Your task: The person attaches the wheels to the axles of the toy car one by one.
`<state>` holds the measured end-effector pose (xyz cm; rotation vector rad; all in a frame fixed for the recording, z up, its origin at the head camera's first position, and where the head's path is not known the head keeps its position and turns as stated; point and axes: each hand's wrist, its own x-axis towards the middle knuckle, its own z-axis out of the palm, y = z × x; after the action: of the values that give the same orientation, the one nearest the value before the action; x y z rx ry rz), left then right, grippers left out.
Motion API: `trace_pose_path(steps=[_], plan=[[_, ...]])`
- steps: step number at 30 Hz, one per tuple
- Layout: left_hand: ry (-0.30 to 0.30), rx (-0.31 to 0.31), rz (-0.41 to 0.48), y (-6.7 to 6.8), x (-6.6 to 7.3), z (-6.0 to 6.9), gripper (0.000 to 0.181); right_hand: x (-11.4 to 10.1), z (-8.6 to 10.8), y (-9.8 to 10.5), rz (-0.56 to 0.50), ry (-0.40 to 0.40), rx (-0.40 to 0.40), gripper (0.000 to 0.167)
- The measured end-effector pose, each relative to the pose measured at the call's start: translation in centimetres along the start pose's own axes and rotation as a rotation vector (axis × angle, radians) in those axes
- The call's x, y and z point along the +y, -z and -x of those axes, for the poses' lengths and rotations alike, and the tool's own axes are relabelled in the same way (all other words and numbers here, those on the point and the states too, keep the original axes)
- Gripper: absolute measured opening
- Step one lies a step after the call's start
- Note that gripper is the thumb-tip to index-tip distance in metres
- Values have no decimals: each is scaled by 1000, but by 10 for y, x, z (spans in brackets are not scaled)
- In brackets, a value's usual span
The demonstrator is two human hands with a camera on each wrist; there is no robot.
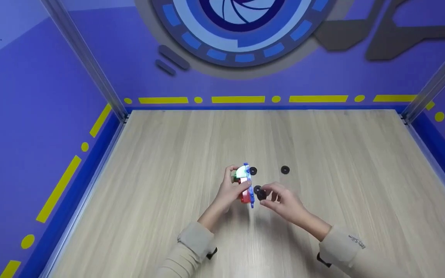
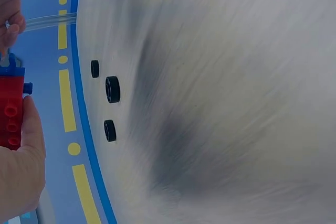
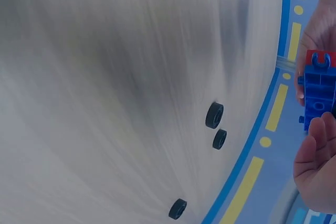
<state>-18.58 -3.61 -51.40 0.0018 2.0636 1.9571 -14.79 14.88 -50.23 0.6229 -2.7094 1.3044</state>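
In the head view a toy vehicle of joined blocks, with a long blue base (image 1: 251,193) and red, white and green parts, is tilted on its side in my left hand (image 1: 230,190). My left thumb lies along the base. Just right of it, my right hand (image 1: 282,200) pinches a black wheel (image 1: 261,194) between thumb and fingers. Blue pegs stick out of the base (image 3: 319,93) in the right wrist view, beside my right fingertips. The left wrist view shows the vehicle's red side (image 2: 10,108) against my left hand (image 2: 23,166).
Three loose black wheels lie on the wooden table (image 1: 160,154): one (image 1: 253,170) beyond the vehicle, another (image 1: 285,170) further right, and a third (image 1: 257,189) close to the pinched wheel. Blue panels with yellow marks stand around the table's back and sides.
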Motion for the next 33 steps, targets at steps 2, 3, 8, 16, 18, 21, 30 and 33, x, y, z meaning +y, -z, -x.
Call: trace_pose_path(steps=[2, 3, 8, 16, 18, 21, 30, 33], plan=[[-2, -6, 8, 0, 0, 0, 59, -1, 0, 0, 3, 18, 1, 27], [-3, -9, 14, -1, 1, 0, 58, -2, 0, 0, 5, 30, 4, 27], [-11, -20, 13, -2, 2, 1, 57, -3, 0, -2, 16, 86, 25, 28], [-8, -46, -7, -3, 12, 8, 57, -4, 1, -7, 35, 211, 81, 29], [-7, -44, -18, -4, 12, 8, 56, -4, 2, -8, 48, 234, 83, 30], [-2, -45, -19, -5, 5, 3, 57, -3, 2, -9, 76, 267, 86, 30], [-15, -60, -11, -5, 6, 5, 58, -2, 2, -11, 131, 302, 101, 31], [-20, -63, 13, -5, 6, 4, 60, -3, 2, -11, 136, 303, 107, 32]])
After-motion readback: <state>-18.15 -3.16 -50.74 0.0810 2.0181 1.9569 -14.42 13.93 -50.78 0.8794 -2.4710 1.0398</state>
